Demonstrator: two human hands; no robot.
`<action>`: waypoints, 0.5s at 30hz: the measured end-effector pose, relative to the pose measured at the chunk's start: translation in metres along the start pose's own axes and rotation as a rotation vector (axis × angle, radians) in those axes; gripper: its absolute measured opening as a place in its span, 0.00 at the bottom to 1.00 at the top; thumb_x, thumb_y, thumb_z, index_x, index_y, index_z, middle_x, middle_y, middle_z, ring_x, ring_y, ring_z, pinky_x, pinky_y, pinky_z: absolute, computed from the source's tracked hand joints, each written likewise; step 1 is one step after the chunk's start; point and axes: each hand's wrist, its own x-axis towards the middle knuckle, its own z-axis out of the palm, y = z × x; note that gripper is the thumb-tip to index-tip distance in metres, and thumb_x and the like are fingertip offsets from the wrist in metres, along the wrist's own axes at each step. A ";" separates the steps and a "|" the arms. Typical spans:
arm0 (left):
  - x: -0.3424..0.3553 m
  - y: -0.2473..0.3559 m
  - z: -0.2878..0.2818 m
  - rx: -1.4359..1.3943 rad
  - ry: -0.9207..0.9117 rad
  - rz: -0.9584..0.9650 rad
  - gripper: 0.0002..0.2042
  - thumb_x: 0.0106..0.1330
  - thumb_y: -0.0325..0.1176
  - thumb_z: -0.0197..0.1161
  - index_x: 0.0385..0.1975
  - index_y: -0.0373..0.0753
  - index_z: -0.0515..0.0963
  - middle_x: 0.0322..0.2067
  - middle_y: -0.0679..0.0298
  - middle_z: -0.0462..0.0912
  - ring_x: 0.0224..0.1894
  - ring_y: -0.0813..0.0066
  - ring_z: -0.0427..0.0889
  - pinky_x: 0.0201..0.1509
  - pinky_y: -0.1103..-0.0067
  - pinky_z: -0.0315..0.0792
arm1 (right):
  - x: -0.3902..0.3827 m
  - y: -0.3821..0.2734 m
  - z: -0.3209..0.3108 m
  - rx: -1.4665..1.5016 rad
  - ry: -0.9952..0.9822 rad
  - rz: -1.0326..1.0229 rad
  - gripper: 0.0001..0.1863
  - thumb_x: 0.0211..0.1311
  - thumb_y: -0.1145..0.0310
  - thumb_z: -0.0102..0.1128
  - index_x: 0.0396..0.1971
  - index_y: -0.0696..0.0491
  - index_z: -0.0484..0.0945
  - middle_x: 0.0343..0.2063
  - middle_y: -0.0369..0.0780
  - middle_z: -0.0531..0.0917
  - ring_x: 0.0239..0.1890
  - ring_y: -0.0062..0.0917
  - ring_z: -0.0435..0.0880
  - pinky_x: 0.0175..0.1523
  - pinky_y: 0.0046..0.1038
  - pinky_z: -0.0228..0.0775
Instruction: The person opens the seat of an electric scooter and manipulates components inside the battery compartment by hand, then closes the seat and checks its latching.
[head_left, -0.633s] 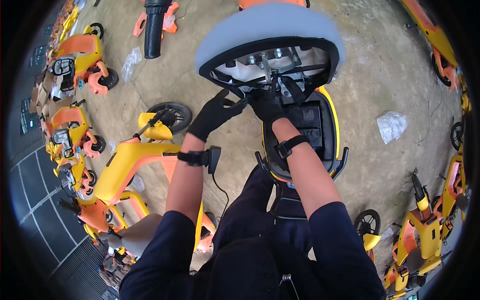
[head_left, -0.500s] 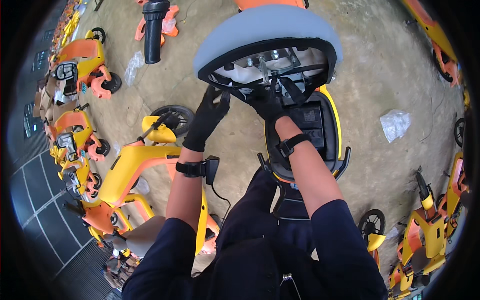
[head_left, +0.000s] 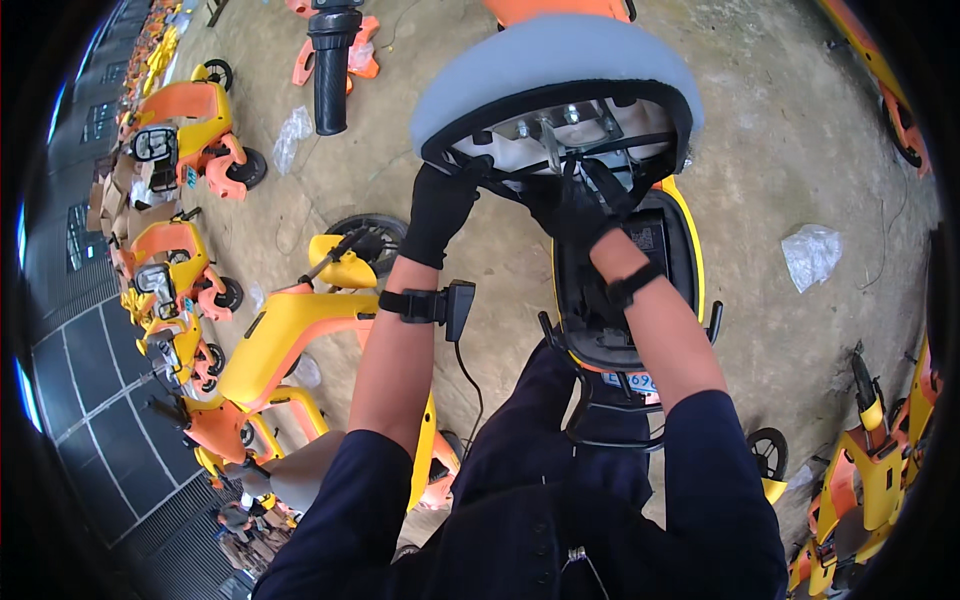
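A scooter seat (head_left: pixel 560 70) with a grey-blue cover is raised, showing its underside with a black rim, white lining and a bolted metal bracket (head_left: pixel 550 145). My left hand (head_left: pixel 442 210), in a black glove, has its fingers closed on the seat's lower left rim. Just below the bracket, my black-gloved right hand (head_left: pixel 578 208) works at the underside with its fingers bent. Dark parts around its fingertips hide what they pinch. Under the seat lies the scooter's open black storage compartment (head_left: pixel 590 300), edged in yellow.
A black handlebar grip (head_left: pixel 330 85) juts in at the upper left. Close on my left stands a yellow-orange scooter (head_left: pixel 285 325). Other scooters (head_left: pixel 185 120) line both sides. Clear plastic wrap (head_left: pixel 811 256) lies on the concrete floor. A black rear rack (head_left: pixel 610 440) is near my legs.
My left hand's fingers, apart beside the seat rim before, have closed on it. My right hand stays under the seat. The whole view has shifted slightly, with things appearing farther right.
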 end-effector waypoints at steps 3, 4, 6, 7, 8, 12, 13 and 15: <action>-0.010 -0.003 -0.006 0.005 0.008 0.000 0.13 0.55 0.27 0.58 0.40 0.36 0.68 0.33 0.65 0.77 0.33 0.77 0.78 0.26 0.82 0.75 | -0.001 -0.032 -0.018 -0.065 -0.031 0.106 0.30 0.47 0.61 0.57 0.46 0.68 0.63 0.22 0.47 0.78 0.39 0.37 0.75 0.58 0.38 0.50; -0.009 -0.003 -0.005 -0.009 0.018 0.009 0.13 0.55 0.27 0.59 0.40 0.36 0.68 0.33 0.65 0.77 0.33 0.77 0.78 0.26 0.82 0.75 | -0.002 -0.041 -0.028 -0.050 -0.141 0.240 0.30 0.46 0.62 0.57 0.47 0.67 0.63 0.21 0.48 0.78 0.42 0.39 0.73 0.58 0.38 0.48; -0.007 -0.004 -0.005 -0.025 0.028 0.017 0.13 0.55 0.28 0.59 0.39 0.37 0.68 0.33 0.65 0.77 0.33 0.77 0.78 0.26 0.82 0.75 | 0.001 -0.050 -0.029 -0.105 0.023 0.212 0.31 0.46 0.63 0.57 0.48 0.67 0.62 0.21 0.48 0.78 0.41 0.39 0.73 0.59 0.38 0.47; -0.006 -0.003 -0.003 -0.015 0.027 0.020 0.13 0.55 0.28 0.59 0.39 0.36 0.69 0.33 0.64 0.77 0.33 0.77 0.78 0.26 0.82 0.75 | 0.000 -0.050 -0.031 -0.135 0.107 0.200 0.32 0.46 0.63 0.57 0.49 0.67 0.61 0.21 0.48 0.78 0.41 0.40 0.74 0.59 0.39 0.46; -0.006 -0.002 -0.002 -0.005 0.028 0.023 0.13 0.55 0.28 0.59 0.39 0.36 0.69 0.33 0.64 0.77 0.33 0.77 0.79 0.26 0.81 0.75 | -0.001 -0.051 -0.032 -0.165 0.188 0.189 0.32 0.46 0.64 0.57 0.49 0.67 0.60 0.21 0.48 0.78 0.41 0.40 0.74 0.59 0.39 0.45; -0.007 0.001 -0.006 0.026 -0.006 0.038 0.13 0.55 0.28 0.59 0.40 0.36 0.69 0.33 0.64 0.77 0.32 0.76 0.79 0.27 0.81 0.76 | -0.006 -0.059 -0.056 -0.145 -0.089 0.247 0.30 0.50 0.63 0.54 0.50 0.67 0.61 0.26 0.52 0.79 0.28 0.40 0.78 0.48 0.39 0.62; -0.006 0.003 -0.006 0.055 -0.020 0.016 0.14 0.55 0.28 0.59 0.40 0.36 0.69 0.33 0.63 0.77 0.32 0.76 0.79 0.27 0.81 0.76 | -0.007 -0.060 -0.059 -0.221 -0.166 0.178 0.31 0.51 0.62 0.53 0.51 0.67 0.60 0.30 0.53 0.78 0.27 0.40 0.79 0.43 0.38 0.65; -0.006 0.003 -0.006 0.080 -0.031 -0.006 0.14 0.55 0.28 0.59 0.41 0.35 0.69 0.33 0.63 0.77 0.32 0.75 0.79 0.27 0.80 0.76 | -0.008 -0.064 -0.064 -0.365 -0.292 0.026 0.32 0.53 0.60 0.51 0.53 0.67 0.58 0.39 0.55 0.76 0.25 0.40 0.79 0.32 0.36 0.71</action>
